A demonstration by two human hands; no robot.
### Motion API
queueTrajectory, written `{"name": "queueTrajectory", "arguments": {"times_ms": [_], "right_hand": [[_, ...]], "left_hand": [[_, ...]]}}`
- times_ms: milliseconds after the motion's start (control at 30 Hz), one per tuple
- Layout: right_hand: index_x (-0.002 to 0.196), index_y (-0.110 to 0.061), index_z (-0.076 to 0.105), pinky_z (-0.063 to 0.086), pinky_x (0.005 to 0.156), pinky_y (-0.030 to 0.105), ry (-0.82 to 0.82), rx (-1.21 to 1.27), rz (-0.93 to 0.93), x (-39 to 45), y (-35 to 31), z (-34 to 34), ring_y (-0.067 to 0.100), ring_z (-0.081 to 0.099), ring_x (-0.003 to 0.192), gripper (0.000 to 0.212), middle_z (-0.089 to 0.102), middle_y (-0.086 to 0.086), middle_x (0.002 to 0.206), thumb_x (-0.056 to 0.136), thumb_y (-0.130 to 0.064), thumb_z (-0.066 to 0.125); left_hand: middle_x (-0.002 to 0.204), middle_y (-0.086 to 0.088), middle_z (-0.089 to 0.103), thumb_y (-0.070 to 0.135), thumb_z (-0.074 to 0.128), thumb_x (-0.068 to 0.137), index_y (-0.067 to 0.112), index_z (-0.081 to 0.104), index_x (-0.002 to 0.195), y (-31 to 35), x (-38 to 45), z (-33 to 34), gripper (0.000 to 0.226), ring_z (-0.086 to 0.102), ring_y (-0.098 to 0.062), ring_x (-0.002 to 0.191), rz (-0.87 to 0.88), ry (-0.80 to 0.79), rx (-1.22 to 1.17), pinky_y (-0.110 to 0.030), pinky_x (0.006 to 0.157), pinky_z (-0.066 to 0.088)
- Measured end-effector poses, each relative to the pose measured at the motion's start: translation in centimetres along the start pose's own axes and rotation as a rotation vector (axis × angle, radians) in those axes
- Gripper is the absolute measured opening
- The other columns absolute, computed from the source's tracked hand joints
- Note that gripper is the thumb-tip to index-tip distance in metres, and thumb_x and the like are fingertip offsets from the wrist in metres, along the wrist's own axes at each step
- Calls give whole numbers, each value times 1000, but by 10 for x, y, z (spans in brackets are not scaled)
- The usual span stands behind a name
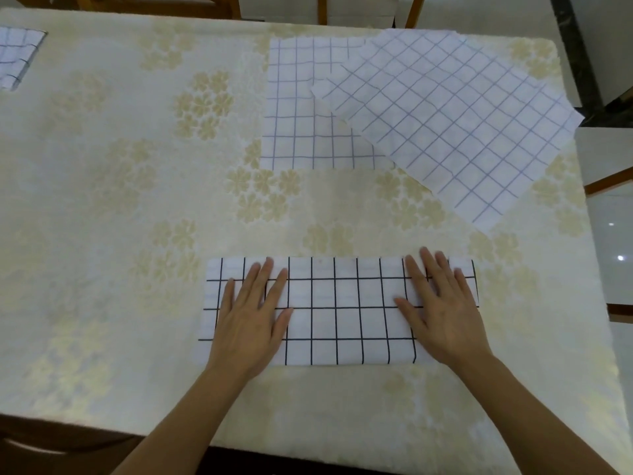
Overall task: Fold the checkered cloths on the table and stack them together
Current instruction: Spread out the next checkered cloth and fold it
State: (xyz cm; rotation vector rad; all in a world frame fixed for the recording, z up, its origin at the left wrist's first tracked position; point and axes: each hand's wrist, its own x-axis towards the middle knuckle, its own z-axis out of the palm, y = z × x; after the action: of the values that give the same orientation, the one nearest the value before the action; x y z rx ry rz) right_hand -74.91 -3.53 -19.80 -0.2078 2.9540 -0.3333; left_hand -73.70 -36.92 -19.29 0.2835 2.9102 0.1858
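Beyond flat left hand [251, 315] and right hand [442, 308] on folded cloth [342, 323], two overlapping unfolded cloths [445, 121]

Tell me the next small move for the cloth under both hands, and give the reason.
Probably fold the black-checked cloth in half sideways, one short end onto the other. It lies as a long flat strip, with the left hand and right hand pressing it flat, so the first fold looks done. A folded cloth waits at the far left for stacking.
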Motion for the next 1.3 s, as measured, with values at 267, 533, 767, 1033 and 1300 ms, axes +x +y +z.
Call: {"name": "queueTrajectory", "arguments": {"times_ms": [267, 533, 767, 1033, 1300], "right_hand": [[160, -24, 7, 16, 121, 57, 11, -56, 40, 0, 1, -2, 25, -1, 154, 72, 0, 3, 168, 100, -62, 21], [159, -14, 13, 18, 122, 53, 25, -64, -175, -9, -98, 8, 28, 2, 154, 75, 4, 9, 167, 102, -61, 27], [159, -16, 12, 19, 121, 54, -20, -98, -123, -14, -67, 28, 27, 3, 154, 76, 3, 8, 167, 101, -62, 29], [159, -15, 4, 17, 121, 57, -37, -107, 156, -44, 21, 3, 26, -3, 154, 81, -4, 5, 168, 97, -64, 22], [159, -18, -3, 7, 124, 50, 1, -15, 34, -15, -14, -3, 24, -9, 154, 80, -8, 3, 167, 98, -63, 24]], "left_hand": [[167, -1, -1, 49, 20, 104, 23, 8, 159, 0, 4, 6, 62, -2, -18, 154, 10, 12, 11, -54, 121, 15], [167, -5, 8, 43, 32, 104, 16, 16, 158, 56, -4, 10, 62, 5, -22, 154, 132, 65, -39, -54, 121, 18], [167, -2, 6, 48, 32, 104, 20, 15, 158, 62, 0, 24, 64, 4, -19, 154, 96, 28, -12, -51, 122, 18], [167, -3, 4, 52, 26, 103, 23, 15, 159, -2, -7, 11, 64, 3, -22, 154, 61, 31, 35, -53, 121, 18], [167, -1, 0, 55, 23, 102, 24, 10, 159, -1, 12, 6, 66, 0, -20, 154, 65, 23, 60, -53, 122, 12]]}}
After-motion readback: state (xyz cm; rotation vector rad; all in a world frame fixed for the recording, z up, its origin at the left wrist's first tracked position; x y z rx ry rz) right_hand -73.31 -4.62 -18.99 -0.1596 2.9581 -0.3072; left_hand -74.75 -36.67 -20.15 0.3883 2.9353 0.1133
